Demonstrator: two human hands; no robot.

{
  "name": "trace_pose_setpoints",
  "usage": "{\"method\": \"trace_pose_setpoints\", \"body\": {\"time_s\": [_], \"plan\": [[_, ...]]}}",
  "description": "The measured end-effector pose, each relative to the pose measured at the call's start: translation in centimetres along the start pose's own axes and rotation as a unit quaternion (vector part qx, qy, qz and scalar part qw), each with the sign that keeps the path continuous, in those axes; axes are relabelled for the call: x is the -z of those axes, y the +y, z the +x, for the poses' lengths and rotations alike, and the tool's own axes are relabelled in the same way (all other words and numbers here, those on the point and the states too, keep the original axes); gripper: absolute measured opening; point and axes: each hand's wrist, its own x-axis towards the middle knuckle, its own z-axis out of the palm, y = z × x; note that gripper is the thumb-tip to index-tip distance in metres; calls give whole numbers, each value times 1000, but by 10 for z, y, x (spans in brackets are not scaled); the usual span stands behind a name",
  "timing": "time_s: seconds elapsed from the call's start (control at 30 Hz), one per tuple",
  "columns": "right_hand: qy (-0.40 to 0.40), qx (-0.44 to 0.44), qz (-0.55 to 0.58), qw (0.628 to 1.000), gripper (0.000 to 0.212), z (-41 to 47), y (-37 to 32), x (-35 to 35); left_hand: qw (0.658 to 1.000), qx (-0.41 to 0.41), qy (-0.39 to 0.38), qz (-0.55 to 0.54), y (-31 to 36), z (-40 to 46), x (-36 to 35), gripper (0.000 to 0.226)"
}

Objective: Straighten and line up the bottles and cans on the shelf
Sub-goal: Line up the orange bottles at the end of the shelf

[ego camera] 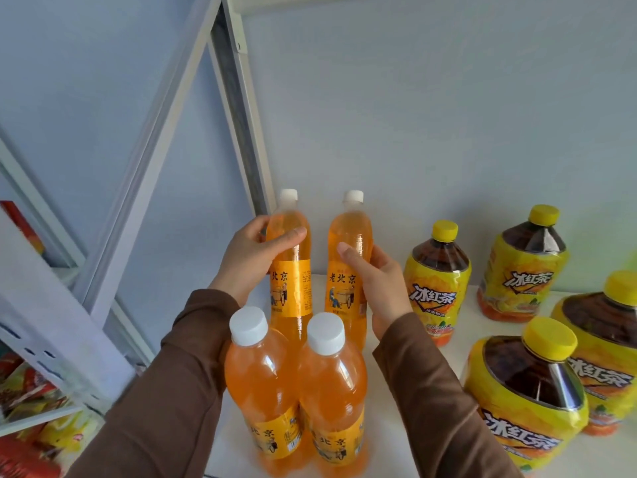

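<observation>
Orange soda bottles stand in a two-by-two block on the white shelf [396,339] at the centre of the frame. The rear left bottle [291,267] and the rear right bottle [348,270] stand upright near the back wall, slightly apart. The front left bottle [262,384] and the front right bottle [332,391] stand touching side by side at the lower centre, white caps toward the camera.

The left hand [251,257] grips the rear left bottle, with the thumb curled across its upper body above the label. The right hand [375,281] grips the rear right bottle from its right side, with the thumb laid on the front above the label. Both forearms wear brown sleeves.

Four iced tea bottles with yellow caps occupy the right of the frame: one [436,281] just beside the right hand, one [520,267] behind it, and two [524,395] [606,343] nearer the lower right. Snack packets [31,401] lie at the lower left, blurred.
</observation>
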Motion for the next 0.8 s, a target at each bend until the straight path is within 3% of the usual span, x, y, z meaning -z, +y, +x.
{"method": "trace_pose_setpoints", "body": {"time_s": [0.23,0.8], "plan": [[-21,54,-57,997,56,-8,11,-2,998,-61,-18,-24,-23,-14,-2,52],[-23,69,-124,990,63,-4,32,-7,996,-17,-85,-13,-36,-10,0,64]]}}
